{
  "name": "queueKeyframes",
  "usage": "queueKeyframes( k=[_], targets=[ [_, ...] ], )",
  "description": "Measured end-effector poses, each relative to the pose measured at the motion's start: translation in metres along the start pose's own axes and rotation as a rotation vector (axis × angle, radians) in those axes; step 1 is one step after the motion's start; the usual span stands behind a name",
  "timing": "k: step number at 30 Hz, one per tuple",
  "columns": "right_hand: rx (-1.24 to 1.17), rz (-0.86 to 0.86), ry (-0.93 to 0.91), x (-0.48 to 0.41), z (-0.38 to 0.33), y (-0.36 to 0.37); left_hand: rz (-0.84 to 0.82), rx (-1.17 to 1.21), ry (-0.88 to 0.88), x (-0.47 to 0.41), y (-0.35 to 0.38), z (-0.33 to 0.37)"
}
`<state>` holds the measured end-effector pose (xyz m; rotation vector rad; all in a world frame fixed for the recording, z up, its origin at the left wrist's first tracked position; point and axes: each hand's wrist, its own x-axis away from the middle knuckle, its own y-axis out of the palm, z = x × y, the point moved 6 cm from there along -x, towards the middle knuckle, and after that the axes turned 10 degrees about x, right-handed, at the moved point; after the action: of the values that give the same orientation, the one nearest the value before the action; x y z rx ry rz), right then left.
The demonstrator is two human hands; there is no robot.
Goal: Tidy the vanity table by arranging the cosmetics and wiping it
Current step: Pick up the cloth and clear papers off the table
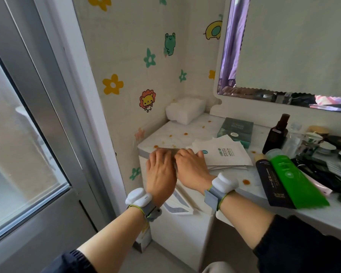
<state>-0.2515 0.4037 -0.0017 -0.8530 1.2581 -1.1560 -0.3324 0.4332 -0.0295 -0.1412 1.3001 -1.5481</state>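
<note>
At the front left corner of the white vanity table (187,128), my left hand (159,170) and my right hand (193,168) lie side by side. Both hold a flat grey packet (168,150) between them, fingers curled over its far edge; most of it is hidden under my hands. Just right of my right hand, white mask sachets (227,154) are fanned out. Brown stains (245,181) dot the tabletop.
A green box (236,128), a dark bottle (276,134), a black tube (270,182), a green tube (295,178), jars (314,137) and dark sachets (323,172) crowd the right. A tissue pack (185,111) fills the back corner under the mirror (283,56). A window (18,134) is at left.
</note>
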Motion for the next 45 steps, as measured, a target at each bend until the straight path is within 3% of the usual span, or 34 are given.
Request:
queueKeyframes(
  k=[4, 10, 14, 25, 35, 45],
  targets=[
    [-0.023, -0.050, 0.009, -0.004, 0.001, -0.002, -0.071, 0.048, 0.061, 0.009, 0.010, 0.008],
    [-0.026, 0.195, 0.164, 0.001, 0.019, -0.013, -0.151, -0.059, 0.108, 0.003, 0.014, 0.006],
    [0.029, 0.157, 0.120, -0.003, 0.022, -0.010, -0.154, -0.115, 0.154, -0.007, 0.013, 0.005],
    [0.093, 0.056, 0.099, -0.019, 0.035, 0.005, -0.273, -0.186, -0.193, -0.039, 0.015, -0.054],
    [0.075, 0.008, 0.128, -0.032, 0.037, 0.012, -0.464, -0.134, -0.309, -0.077, 0.029, -0.056],
    [0.097, -0.054, 0.132, -0.030, 0.042, 0.012, -0.576, -0.129, -0.047, -0.070, 0.053, -0.008]
  ],
)
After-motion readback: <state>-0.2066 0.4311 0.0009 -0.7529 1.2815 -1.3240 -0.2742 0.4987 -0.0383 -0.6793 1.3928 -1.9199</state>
